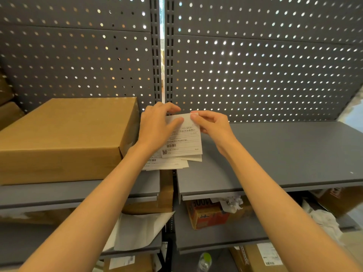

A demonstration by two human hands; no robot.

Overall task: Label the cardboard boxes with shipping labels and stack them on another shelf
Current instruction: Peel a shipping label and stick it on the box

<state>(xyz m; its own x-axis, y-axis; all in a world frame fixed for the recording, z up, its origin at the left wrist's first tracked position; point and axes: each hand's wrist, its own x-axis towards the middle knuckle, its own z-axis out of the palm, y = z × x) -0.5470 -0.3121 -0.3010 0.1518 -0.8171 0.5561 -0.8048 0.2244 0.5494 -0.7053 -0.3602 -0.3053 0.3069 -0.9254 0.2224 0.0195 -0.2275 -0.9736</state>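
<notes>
A white shipping label [184, 141] with barcode and QR code is held up above the shelf join. My left hand [159, 124] pinches its upper left part with thumb and fingers. My right hand [211, 124] pinches its top right corner. More loose labels [169, 164] lie beneath it on the shelf. A large plain cardboard box [64, 138] sits on the left grey shelf [78, 191], just left of my left hand. The right grey shelf [294, 154] holds no boxes in view.
Grey pegboard [255, 65] backs both shelves. Lower shelves carry a red-orange carton [206, 214], crumpled paper [231, 203], white backing sheets [141, 230] and labelled cardboard boxes [261, 258]. More brown boxes [7, 112] stand at the far left.
</notes>
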